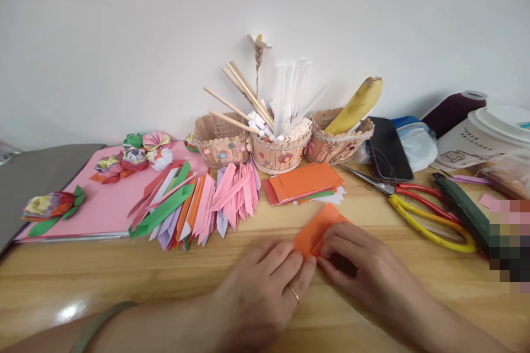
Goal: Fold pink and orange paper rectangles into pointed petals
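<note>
In the head view, a small piece of orange paper [313, 230] sits on the wooden surface [165, 273], right between the two hands. It lies a bit tilted. Its long side seems to go from low on the left to high on the right, but fingers hide some of it, so I can't be sure.

The left hand [269, 281] is at the paper's low left end. From this hand, the paper goes up and to the right. Its fingers are bent and close together, and the tips touch the paper's near edge. The thumb is hard to see, so I can't tell if this hand pinches or just presses.

The right hand [360, 256] is on the other side. From here, the paper goes to the left and away. Its thumb and finger pinch the near edge, and its bent fingers cover the right part. Both hands touch the paper, so neither is nearer. Their tips almost meet at the near edge, where a bit of paper looks folded over.

Just past the paper is a pile of flat sheets [306, 182]. Lots of folded strips [202, 207] lie to the left, and scissors [389, 189] lie to the right.
</note>
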Tool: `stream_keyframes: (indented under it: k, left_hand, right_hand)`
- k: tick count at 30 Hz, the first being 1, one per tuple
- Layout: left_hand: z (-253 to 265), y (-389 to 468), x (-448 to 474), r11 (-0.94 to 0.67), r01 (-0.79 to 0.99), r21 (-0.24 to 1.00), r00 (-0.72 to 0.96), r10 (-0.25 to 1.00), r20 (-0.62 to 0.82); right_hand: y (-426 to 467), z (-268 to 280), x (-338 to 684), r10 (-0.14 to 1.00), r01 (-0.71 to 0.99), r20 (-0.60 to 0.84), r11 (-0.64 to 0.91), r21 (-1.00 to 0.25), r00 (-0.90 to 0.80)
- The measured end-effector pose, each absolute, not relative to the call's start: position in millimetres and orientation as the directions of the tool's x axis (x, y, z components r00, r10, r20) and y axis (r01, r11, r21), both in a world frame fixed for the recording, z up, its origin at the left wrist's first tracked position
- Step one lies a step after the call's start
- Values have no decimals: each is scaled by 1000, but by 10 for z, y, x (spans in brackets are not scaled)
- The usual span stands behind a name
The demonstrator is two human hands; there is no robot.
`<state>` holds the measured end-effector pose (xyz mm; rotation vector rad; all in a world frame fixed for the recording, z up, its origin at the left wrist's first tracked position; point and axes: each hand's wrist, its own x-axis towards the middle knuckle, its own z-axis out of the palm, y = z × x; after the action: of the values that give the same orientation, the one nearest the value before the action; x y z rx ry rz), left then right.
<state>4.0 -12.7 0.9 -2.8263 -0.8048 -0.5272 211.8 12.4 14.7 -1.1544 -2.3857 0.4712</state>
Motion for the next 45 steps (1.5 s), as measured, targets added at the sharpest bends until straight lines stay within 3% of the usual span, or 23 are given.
stream_keyframes:
  k: [4, 10, 17, 20, 25, 35, 40, 45]
  left_hand:
    - [-5, -133, 46, -829, 559, -16, 794, 530, 298]
    - [-40, -134, 56, -822, 570, -20, 779, 532, 330]
    - [-14, -87, 26, -765, 632, -123, 742, 553, 378]
    - [-34, -40, -6, -718, 679, -154, 713, 593, 374]
    - [-40, 13, -33, -796, 589, -140, 772, 502, 390]
    - [-23, -6, -12, -781, 608, -144, 763, 524, 379]
    - [-15, 11, -24, -792, 598, -127, 768, 520, 375]
    - [-7, 23, -53, -801, 590, -98, 770, 523, 365]
  right_hand:
    - [130, 125, 2119, 798, 649, 231, 591, -478, -557]
    - [130, 106, 2155, 797, 653, 178, 581, -487, -576]
    - [246, 222, 2260, 621, 521, 141, 742, -422, -771]
    - [233, 276, 2232, 602, 514, 115, 754, -409, -790]
    - [158, 273, 2159, 627, 549, 92, 736, -397, -773]
    - [54, 364, 2107, 608, 531, -27, 671, -517, -794]
    - [67, 313, 2155, 587, 443, 89, 694, -568, -804]
    - [172, 193, 2239, 785, 587, 277, 605, -538, -555]
